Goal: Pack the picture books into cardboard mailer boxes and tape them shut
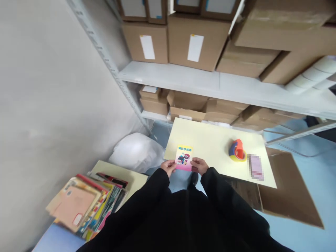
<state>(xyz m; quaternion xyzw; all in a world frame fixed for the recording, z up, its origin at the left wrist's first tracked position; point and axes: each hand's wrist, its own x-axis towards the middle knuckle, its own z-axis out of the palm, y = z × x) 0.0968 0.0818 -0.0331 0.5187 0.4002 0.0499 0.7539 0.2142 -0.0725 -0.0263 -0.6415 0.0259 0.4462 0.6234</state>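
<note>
A small booklet (184,158) with a yellow and pink cover, Chinese lettering and cartoon figures is held up between my two hands. My left hand (168,167) pinches its lower left edge, and my right hand (199,165) grips its lower right edge. Both sets of fingers are closed on it. The booklet's upper part overlaps the near edge of a pale yellow table (204,140) in this view. Whether it touches the table I cannot tell.
A tape dispenser (237,150) and a blurred pinkish item (256,167) lie on the table's right. Piled books (86,203) stand at lower left, near a white bag (136,152). Shelves (183,75) with cardboard boxes (196,40) rise behind. Flattened cardboard (291,189) lies right.
</note>
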